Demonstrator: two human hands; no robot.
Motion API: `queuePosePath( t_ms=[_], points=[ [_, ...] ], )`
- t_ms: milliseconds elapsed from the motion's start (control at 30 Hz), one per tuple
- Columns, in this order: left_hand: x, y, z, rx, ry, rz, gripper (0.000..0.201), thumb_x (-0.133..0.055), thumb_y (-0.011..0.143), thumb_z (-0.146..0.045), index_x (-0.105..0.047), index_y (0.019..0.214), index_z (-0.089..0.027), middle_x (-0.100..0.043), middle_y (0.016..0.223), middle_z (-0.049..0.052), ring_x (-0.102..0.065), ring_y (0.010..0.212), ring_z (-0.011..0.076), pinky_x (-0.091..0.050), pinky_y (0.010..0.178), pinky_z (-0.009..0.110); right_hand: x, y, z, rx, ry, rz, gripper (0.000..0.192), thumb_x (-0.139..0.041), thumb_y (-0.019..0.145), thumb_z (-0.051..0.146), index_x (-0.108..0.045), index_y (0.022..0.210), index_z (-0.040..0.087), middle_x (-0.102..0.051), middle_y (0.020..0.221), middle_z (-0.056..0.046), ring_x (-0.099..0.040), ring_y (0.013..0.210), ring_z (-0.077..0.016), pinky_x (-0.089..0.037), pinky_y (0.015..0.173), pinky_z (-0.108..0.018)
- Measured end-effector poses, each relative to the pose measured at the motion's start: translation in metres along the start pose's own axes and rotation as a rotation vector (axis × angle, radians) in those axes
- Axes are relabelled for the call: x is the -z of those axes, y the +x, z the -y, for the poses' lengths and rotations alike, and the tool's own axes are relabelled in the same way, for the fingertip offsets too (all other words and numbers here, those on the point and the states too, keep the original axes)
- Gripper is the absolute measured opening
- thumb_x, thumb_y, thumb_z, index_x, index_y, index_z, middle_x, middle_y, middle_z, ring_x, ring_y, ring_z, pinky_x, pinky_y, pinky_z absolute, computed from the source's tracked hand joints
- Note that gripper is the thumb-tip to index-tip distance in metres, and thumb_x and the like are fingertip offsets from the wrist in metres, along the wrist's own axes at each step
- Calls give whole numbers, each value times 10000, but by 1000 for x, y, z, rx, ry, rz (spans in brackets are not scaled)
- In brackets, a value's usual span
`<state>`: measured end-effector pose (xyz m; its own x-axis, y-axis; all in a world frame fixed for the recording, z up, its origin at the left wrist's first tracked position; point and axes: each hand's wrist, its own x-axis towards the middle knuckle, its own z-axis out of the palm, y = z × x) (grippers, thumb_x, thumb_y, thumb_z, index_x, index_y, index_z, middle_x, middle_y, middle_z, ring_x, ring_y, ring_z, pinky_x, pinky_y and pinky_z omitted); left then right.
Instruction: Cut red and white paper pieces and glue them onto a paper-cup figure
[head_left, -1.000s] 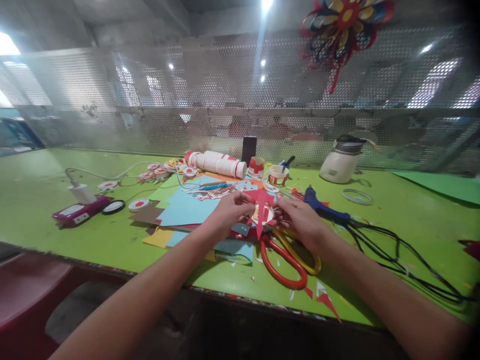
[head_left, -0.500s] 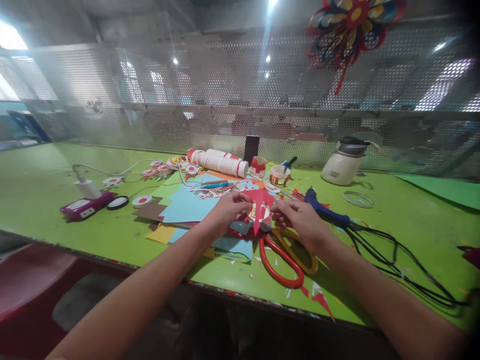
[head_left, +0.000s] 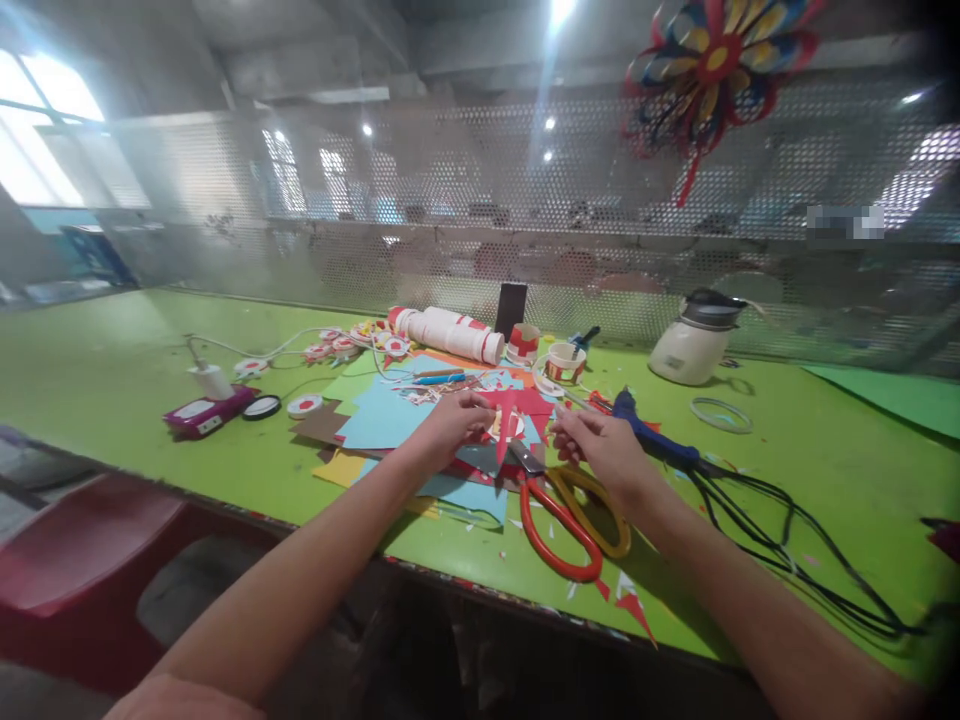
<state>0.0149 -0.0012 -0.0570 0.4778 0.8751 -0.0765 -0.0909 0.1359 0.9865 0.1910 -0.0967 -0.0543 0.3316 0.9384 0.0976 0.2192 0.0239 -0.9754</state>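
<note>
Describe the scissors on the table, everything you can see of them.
The scissors lie flat on the green table, just below the right hand. Two large loop handles show, one red-orange, one yellow, looking like plastic. The short grey blades point up and left, under the red paper cutout held by both hands; their tips are hidden. Whether the right hand touches them is unclear. Paper scraps lie around the handles.

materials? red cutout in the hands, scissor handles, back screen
Red cutout: thin matte paper, likely; flat, sharp-cut point, pinched by left hand and right hand. Scissor handles: glossy plastic, apparently; smooth red and yellow loops. Back screen: perforated sheet, probably metal; regular round holes.
</note>
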Motion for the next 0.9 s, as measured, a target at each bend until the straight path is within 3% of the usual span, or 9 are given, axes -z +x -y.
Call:
queuePosePath(
  t_ms=[167, 333, 433, 633, 900],
  points=[
    [30, 1, -10, 12, 66, -84, 155, -653, 611, -138, -529, 702, -154, -385, 476, -87, -350, 404, 32, -462, 534, 233, -2, 0, -2, 87, -52, 47, 462, -546, 757, 583, -626, 732, 129, -577, 622, -25, -512, 526, -113, -398, 513, -254],
    [74, -2, -10, 22, 196, -210, 153, -634, 584, -119, -506, 660, -153, -447, 495, -62, -375, 410, 37, -466, 548, 241, -8, -7, 2, 213, -211, 115, 420, -504, 797, 547, -591, 685, 152, -574, 599, -22, -522, 561, -143, -402, 546, -274],
    [90, -4, -6, 27, 312, -275, 129, -614, 583, -134, -509, 656, -156, -426, 450, -63, -403, 406, 61, -440, 507, 231, -9, -13, 6, 302, -344, 126, 390, -478, 824, 503, -578, 657, 164, -563, 598, -13, -504, 571, -148, -385, 560, -280],
    [100, 8, -3, 12, 629, -352, 85, -612, 548, -135, -555, 610, -148, -504, 448, -18, -479, 449, 111, -360, 453, 219, -7, -14, 7, 357, -421, 128, 369, -456, 839, 466, -597, 673, 168, -589, 619, -19, -496, 578, -154, -374, 565, -283],
    [106, 20, -14, -20, 1028, -368, 55, -588, 521, -113, -605, 524, -165, -657, 619, 32, -578, 613, 162, -391, 561, 240, -4, -10, 7, 356, -431, 106, 359, -468, 830, 463, -607, 674, 171, -593, 598, -21, -495, 558, -154, -372, 549, -280]
  ],
)
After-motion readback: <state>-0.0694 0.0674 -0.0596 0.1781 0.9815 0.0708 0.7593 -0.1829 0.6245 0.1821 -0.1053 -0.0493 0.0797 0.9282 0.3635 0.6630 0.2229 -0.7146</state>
